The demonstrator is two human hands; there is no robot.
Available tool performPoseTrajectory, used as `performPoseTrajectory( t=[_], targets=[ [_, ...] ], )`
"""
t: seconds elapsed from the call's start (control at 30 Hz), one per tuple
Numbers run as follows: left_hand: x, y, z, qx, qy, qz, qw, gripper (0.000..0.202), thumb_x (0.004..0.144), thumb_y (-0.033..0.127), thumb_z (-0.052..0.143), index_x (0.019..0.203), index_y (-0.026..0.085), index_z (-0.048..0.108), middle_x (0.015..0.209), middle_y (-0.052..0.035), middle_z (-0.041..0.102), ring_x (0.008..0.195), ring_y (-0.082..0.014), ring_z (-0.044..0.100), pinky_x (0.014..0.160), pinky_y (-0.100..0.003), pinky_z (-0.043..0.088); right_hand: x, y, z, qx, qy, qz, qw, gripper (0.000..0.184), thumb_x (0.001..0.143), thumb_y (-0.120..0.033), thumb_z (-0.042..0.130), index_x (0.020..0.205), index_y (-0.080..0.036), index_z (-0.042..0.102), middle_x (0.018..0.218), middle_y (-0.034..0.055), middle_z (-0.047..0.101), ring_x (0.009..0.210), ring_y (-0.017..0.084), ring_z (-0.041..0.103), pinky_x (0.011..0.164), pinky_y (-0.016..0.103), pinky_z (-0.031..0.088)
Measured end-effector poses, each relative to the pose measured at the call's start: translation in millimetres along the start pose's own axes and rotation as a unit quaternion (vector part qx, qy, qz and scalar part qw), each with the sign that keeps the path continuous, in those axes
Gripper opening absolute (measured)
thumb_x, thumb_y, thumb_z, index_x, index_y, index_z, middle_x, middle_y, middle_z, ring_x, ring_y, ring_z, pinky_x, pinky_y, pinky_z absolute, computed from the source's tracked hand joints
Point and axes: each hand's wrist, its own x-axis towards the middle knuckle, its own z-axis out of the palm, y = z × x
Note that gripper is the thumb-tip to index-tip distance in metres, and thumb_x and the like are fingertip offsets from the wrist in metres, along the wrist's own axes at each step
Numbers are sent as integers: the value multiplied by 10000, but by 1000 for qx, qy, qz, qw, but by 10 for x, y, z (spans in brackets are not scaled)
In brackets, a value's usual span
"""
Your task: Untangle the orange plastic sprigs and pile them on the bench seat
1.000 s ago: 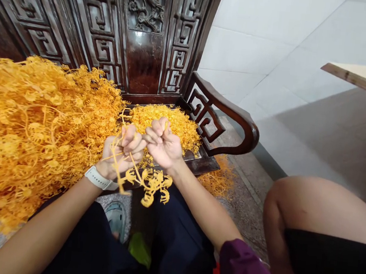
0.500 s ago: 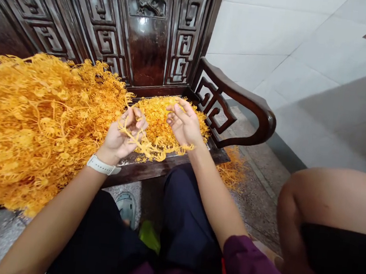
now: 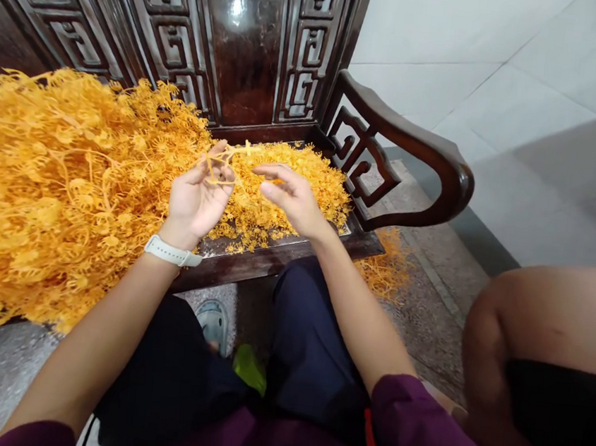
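Head view, looking down past both forearms toward a carved dark wooden bench point(image 3: 251, 261).

Left hand point(image 3: 197, 198): raised, palm turned inward, fingers point(image 3: 218, 154) curled loosely round a thin orange plastic sprig point(image 3: 223, 160). Grip light; sprig pinched at the fingertips, stem ends sticking out toward the right. White watch point(image 3: 171, 252) on the left wrist.

Right hand point(image 3: 290, 197): fingers spread apart and extended leftward, holding nothing. Fingertips just beside the sprig, contact not clear.

Sprig position: above the small heap of loose orange plastic pieces point(image 3: 285, 186) lying on the bench seat, between the two hands.

Surroundings: large pile of orange plastic sprigs point(image 3: 57, 183) filling the left part of the seat and spilling over its front edge; touches the left forearm side. Bench backrest point(image 3: 243, 40) with fretwork panels directly behind both heaps. Curved armrest point(image 3: 406, 156) to the right of the small heap. More orange scraps point(image 3: 386, 268) on the speckled floor below the armrest.

Obstructions: left hand covers the near part of the sprig; right forearm crosses the seat's front edge. Dark trousers point(image 3: 306, 351) and purple sleeve point(image 3: 424, 442) fill the lower frame. Another person's bare knee point(image 3: 543, 327) at right, well apart from both hands.
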Motion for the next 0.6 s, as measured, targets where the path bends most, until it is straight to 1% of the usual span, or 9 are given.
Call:
performPoseTrajectory(
  t=[0.07,0.1,0.2,0.23,0.3,0.37,0.4,0.5,0.6],
  targets=[
    [19,-16,-15,3,5,10,1000,410,1091,131,365,1001,152,765,1118,-116,756,849,-85,694,857,-183,606,-30,-57,86,-84,14,-82,993,453,826,-570,842,1145,-257,767,1234,74,738,1206,272,645,1081,488,471],
    [27,-22,-23,6,9,14,1000,415,1095,136,363,991,152,764,1117,-116,758,885,-92,704,880,-190,605,-44,-69,130,-110,11,-109,988,412,829,-509,856,1132,-249,758,1161,67,745,1139,261,658,1060,482,477],
    [39,-24,-46,34,18,34,999,395,1100,169,387,997,165,768,1123,-120,765,972,-118,719,898,-204,603,-71,-61,244,-126,-4,-139,982,163,930,-378,760,1009,-237,735,972,36,742,957,222,658,979,451,491],
    [38,-17,-53,47,17,48,998,366,1097,195,417,990,174,767,1130,-119,767,1005,-133,720,901,-215,605,-72,-51,270,-113,2,-132,985,124,953,-360,731,969,-237,723,951,29,737,938,214,652,964,440,492],
    [27,4,-64,82,4,73,994,284,1076,280,501,995,202,762,1147,-110,773,1046,-169,719,897,-255,614,-62,-32,297,-47,32,-97,994,132,963,-365,718,932,-239,694,925,14,714,907,192,641,920,407,504],
    [10,29,-70,126,-20,85,988,241,1039,393,576,1064,238,759,1174,-91,775,1016,-190,724,860,-290,619,-38,-20,293,41,74,-53,995,181,934,-400,751,935,-241,663,903,-1,672,866,166,622,860,365,516],
    [1,37,-73,149,-31,85,985,265,1021,447,597,1120,258,754,1192,-83,772,989,-192,727,835,-296,615,-23,-19,283,80,95,-35,992,214,912,-417,771,932,-242,649,899,-6,653,854,157,612,841,349,517],
    [-20,22,-87,209,-57,89,972,420,976,597,618,1258,299,704,1213,-80,768,954,-195,736,778,-292,597,19,-23,248,164,146,4,976,313,834,-454,838,912,-248,616,897,-12,619,852,143,594,817,322,517],
    [-36,-67,-126,249,-115,55,960,713,900,814,578,1398,304,600,1247,-125,756,1044,-244,739,819,-337,602,42,-35,235,233,170,44,957,392,767,-453,889,904,-255,580,852,-23,590,811,133,579,796,309,525]
  ],
)
